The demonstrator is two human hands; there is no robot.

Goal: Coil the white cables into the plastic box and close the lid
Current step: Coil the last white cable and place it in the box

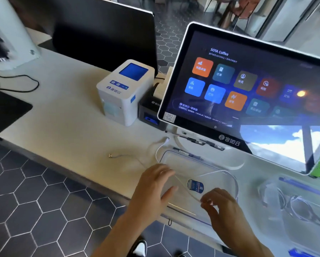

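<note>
My right hand [222, 206] pinches the white cable [181, 184] over the clear plastic box [175, 158] to feed a loop inside, while my left hand [155, 184] rests spread on the box's near-left edge, steadying it, the USB plug [110, 155] trailing on the counter [66, 115].

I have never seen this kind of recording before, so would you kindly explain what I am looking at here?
There is no machine: one camera worn on a person's head looks down at their two bare hands. They stand at a pale counter with a touchscreen till and a small white printer. In front lies a clear plastic box with a blue label. The right hand pinches a thin white cable, whose plug end trails on the counter to the left. The left hand rests, fingers spread, at the box's edge. A second clear container sits at the right.
</note>
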